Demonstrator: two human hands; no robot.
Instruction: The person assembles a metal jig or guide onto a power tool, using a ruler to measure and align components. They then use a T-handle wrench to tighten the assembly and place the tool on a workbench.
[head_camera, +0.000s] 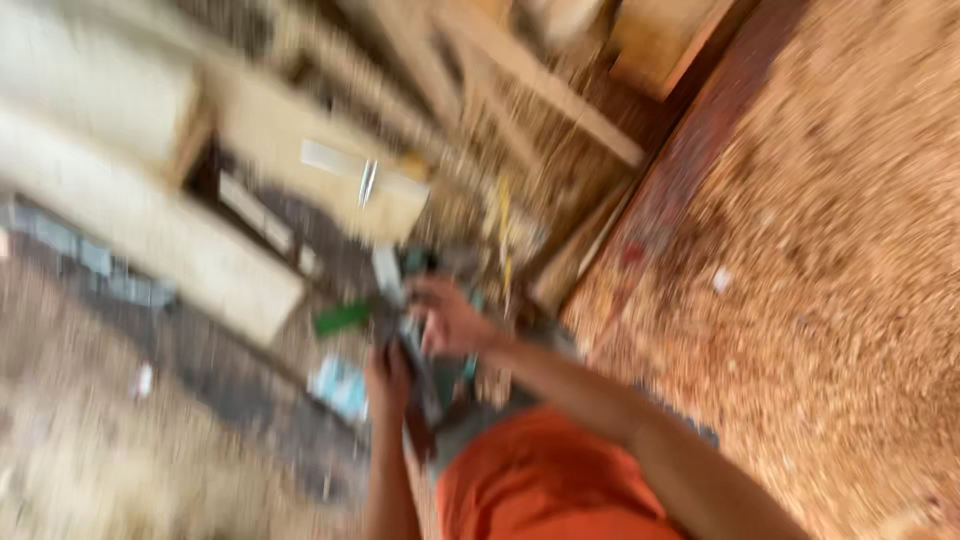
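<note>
The whole head view is heavily blurred by motion. My left hand (390, 378) and my right hand (448, 318) meet near the middle of the frame around a dark, teal-tinged tool-like object (428, 385); both seem to grip it, but its kind is too blurred to tell. A small green piece (342, 318) lies just left of the hands. An orange garment (540, 480) fills the lower middle.
Pale wooden boards and blocks (150, 240) are stacked at the left and top. A long plank (545, 85) runs diagonally at the top. Sawdust (830, 260) covers the floor at the right, beside a reddish-brown board edge (680, 170).
</note>
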